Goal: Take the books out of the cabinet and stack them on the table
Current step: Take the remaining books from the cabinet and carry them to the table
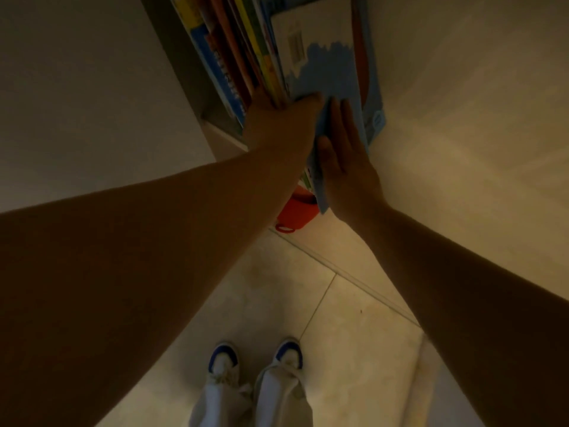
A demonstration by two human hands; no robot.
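Several thin books (240, 47) stand upright in the open cabinet (181, 57) at the top of the view. A large blue and white book (326, 60) with a barcode label leans out at the right end of the row. My left hand (277, 121) grips the front edges of the books, thumb on the blue and white cover, fingers hidden between the books. My right hand (345, 155) lies flat against that book's right side, fingers straight and together. The scene is dim.
A red object (295, 208) sits low by the cabinet's foot, below the books. A pale wall (462, 103) runs along the right. Tiled floor (338, 334) lies below, with my two shoes (255, 359) at the bottom. No table is in view.
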